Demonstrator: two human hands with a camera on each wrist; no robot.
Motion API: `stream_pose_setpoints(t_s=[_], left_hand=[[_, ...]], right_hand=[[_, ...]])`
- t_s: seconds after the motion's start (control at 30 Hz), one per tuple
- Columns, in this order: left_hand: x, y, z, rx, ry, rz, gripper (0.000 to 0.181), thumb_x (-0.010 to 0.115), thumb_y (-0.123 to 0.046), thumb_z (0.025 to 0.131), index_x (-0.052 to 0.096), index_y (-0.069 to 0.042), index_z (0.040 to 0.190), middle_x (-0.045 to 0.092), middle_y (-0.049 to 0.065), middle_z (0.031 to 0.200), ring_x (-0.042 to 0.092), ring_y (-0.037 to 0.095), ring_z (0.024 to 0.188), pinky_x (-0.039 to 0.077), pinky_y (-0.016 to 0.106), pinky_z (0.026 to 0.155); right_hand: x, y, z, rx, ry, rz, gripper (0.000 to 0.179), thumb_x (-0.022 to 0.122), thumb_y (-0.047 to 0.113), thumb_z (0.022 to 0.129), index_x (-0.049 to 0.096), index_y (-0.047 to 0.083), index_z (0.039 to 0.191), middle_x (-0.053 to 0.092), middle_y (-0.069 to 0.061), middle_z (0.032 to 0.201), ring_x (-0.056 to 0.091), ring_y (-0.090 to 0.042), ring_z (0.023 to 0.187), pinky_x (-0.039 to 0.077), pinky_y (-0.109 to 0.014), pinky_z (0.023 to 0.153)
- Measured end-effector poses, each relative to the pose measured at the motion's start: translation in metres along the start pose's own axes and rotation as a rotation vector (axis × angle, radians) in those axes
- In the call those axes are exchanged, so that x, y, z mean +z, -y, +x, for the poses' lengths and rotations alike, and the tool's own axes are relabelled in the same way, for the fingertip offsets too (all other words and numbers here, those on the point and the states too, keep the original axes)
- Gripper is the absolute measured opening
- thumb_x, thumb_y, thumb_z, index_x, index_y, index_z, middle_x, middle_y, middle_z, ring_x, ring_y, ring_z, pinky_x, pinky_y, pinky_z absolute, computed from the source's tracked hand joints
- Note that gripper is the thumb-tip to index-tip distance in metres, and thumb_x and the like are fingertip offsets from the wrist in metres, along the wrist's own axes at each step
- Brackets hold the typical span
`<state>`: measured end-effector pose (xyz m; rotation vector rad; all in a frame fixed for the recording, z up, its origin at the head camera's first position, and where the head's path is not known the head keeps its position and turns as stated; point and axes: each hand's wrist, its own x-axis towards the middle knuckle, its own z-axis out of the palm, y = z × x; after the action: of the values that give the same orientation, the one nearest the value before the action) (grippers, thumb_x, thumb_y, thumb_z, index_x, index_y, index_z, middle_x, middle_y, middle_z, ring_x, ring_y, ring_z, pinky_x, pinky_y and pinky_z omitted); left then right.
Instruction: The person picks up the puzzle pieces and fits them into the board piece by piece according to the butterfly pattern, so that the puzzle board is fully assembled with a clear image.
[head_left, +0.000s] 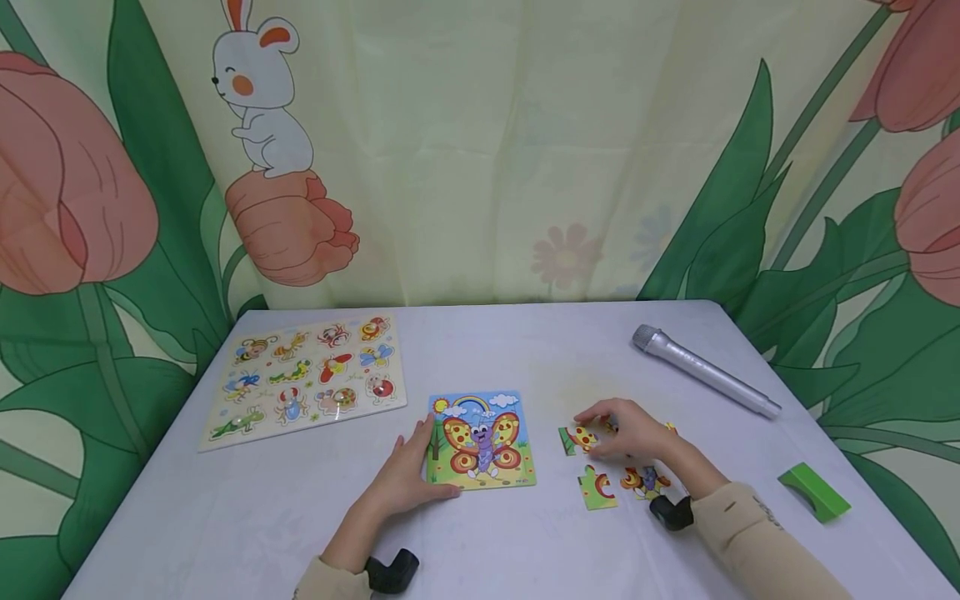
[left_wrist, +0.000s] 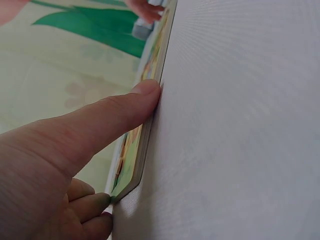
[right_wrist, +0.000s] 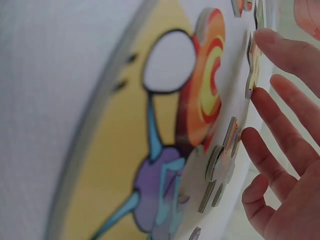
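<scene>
A square butterfly picture board (head_left: 483,440) lies flat on the table. My left hand (head_left: 408,477) holds its near-left corner, the thumb along the front edge and the fingers at the left side. In the left wrist view, the thumb (left_wrist: 110,117) touches the board's edge (left_wrist: 142,155). Farther right, my right hand (head_left: 633,429) is over loose puzzle pieces, fingers spread and loosely bent. Its fingertips are by a red-and-green piece (head_left: 577,439); whether they pinch a piece cannot be told. Nearer me lie a green piece (head_left: 597,487) and a purple-and-yellow piece (head_left: 645,482), partly hidden by the wrist camera.
At the back left lies a large insect puzzle board (head_left: 311,375). A silver microphone (head_left: 705,371) lies slantwise at the back right, with a green arched block (head_left: 815,492) at the right. The white-covered table (head_left: 517,550) meets a printed curtain (head_left: 465,167) behind.
</scene>
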<state>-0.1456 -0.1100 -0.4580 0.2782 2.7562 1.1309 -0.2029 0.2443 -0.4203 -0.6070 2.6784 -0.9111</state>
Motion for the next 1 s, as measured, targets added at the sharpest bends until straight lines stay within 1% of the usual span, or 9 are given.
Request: stream_pose_setpoints(t_s=[0.1, 0.33, 0.47, 0.67, 0.87, 1.0], left_hand=[[0.0, 0.0, 0.001, 0.003, -0.001, 0.007, 0.11, 0.081, -0.042, 0.063, 0.018, -0.003, 0.145, 0.026, 0.019, 0.147, 0.016, 0.033, 0.136, 0.008, 0.048, 0.111], [0.0, 0.0, 0.001, -0.002, 0.002, 0.001, 0.111, 0.082, -0.041, 0.063, 0.018, -0.003, 0.145, 0.026, 0.019, 0.146, 0.016, 0.033, 0.136, 0.008, 0.048, 0.111], [0.0, 0.0, 0.001, 0.002, 0.001, 0.0, 0.111, 0.082, -0.041, 0.063, 0.018, -0.003, 0.145, 0.026, 0.019, 0.146, 0.016, 0.033, 0.136, 0.008, 0.048, 0.111], [0.0, 0.0, 0.001, 0.008, -0.003, 0.002, 0.111, 0.082, -0.041, 0.063, 0.019, -0.002, 0.145, 0.025, 0.019, 0.146, 0.016, 0.033, 0.136, 0.008, 0.048, 0.111], [0.0, 0.0, 0.0, 0.004, 0.0, -0.001, 0.111, 0.082, -0.041, 0.063, 0.018, -0.002, 0.145, 0.026, 0.02, 0.146, 0.016, 0.033, 0.136, 0.008, 0.048, 0.111], [-0.001, 0.0, 0.001, 0.003, -0.001, -0.001, 0.111, 0.082, -0.04, 0.063, 0.018, -0.002, 0.145, 0.025, 0.02, 0.146, 0.016, 0.033, 0.136, 0.008, 0.048, 0.111]], right_hand=[[0.002, 0.0, 0.0, 0.024, -0.003, -0.003, 0.044, 0.081, 0.016, 0.068, 0.067, 0.012, 0.109, 0.062, 0.001, 0.106, 0.048, -0.018, 0.09, 0.045, -0.036, 0.08], [0.004, 0.001, 0.001, -0.007, -0.007, -0.03, 0.042, 0.08, 0.014, 0.068, 0.067, 0.012, 0.108, 0.062, 0.002, 0.105, 0.05, -0.018, 0.092, 0.046, -0.038, 0.082], [0.004, 0.001, 0.001, -0.002, -0.014, -0.048, 0.042, 0.08, 0.013, 0.068, 0.067, 0.012, 0.109, 0.062, 0.003, 0.102, 0.05, -0.017, 0.09, 0.046, -0.037, 0.081], [0.006, 0.003, 0.003, -0.005, -0.022, -0.056, 0.039, 0.08, 0.014, 0.068, 0.068, 0.013, 0.105, 0.062, 0.005, 0.1, 0.05, -0.016, 0.09, 0.046, -0.037, 0.08], [0.008, 0.011, 0.007, -0.068, -0.04, -0.077, 0.039, 0.079, 0.015, 0.068, 0.068, 0.012, 0.105, 0.062, 0.006, 0.099, 0.051, -0.017, 0.09, 0.046, -0.038, 0.081], [0.009, 0.017, 0.013, -0.12, -0.047, -0.088, 0.039, 0.079, 0.016, 0.068, 0.068, 0.01, 0.105, 0.062, 0.006, 0.097, 0.051, -0.016, 0.087, 0.046, -0.035, 0.077]])
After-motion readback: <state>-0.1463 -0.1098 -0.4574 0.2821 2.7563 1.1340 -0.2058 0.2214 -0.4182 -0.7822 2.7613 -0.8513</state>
